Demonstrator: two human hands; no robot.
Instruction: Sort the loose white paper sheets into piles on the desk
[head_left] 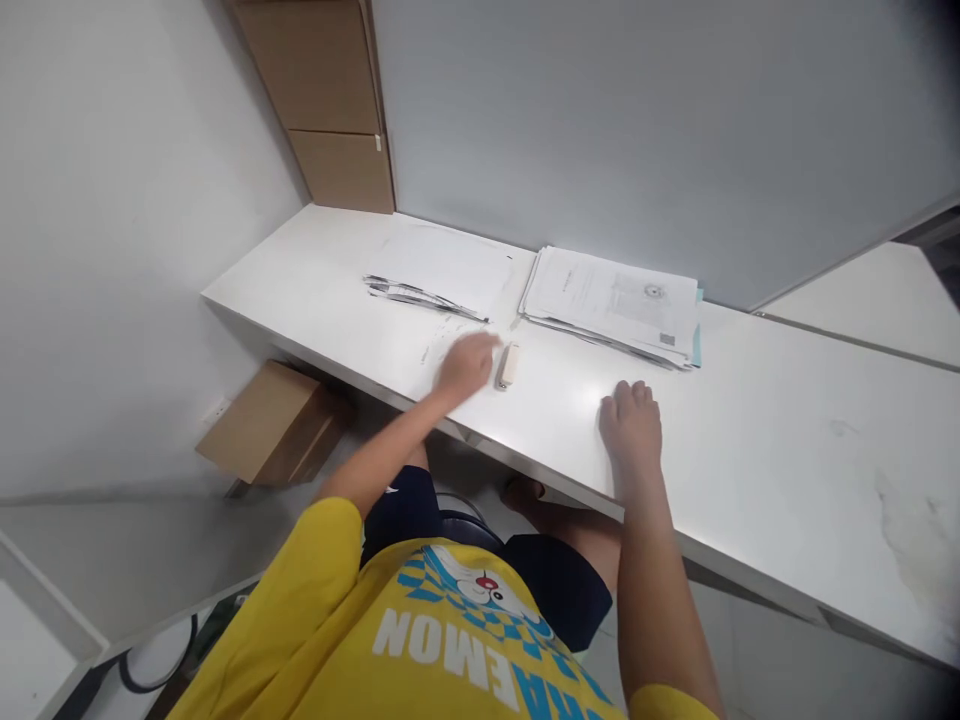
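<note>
Shirt (450, 650) and shorts (562, 592) fill our near view, and beyond them the white desk (765, 430) runs across. Our right hand (632, 428) rests near its front edge, fingers bent and knuckles up; its palm is hidden, so we cannot tell whether it closes on anything. Farther left, our left hand (466, 368) is blurred, its fingers partly curled just beside a small cream stapler (508, 366), as we take it to be. Whether they touch, or whether that hand holds something, we cannot tell. The stapler lies on the desk, in front of the gap between two paper piles. Dark specks (437, 342) dot the surface past our left hand. Beyond, the left pile (450, 262) shows a blank top sheet and uneven edges; the right pile (607, 300), printed on top, has a teal edge (699, 330) sticking out. We judge the work to be somewhere midway, since the sheets are gathered into piles, but we cannot tell which are finished or how many are left. Farthest back stand the grey partition (637, 130) and brown boxes (322, 75) in the corner.
</note>
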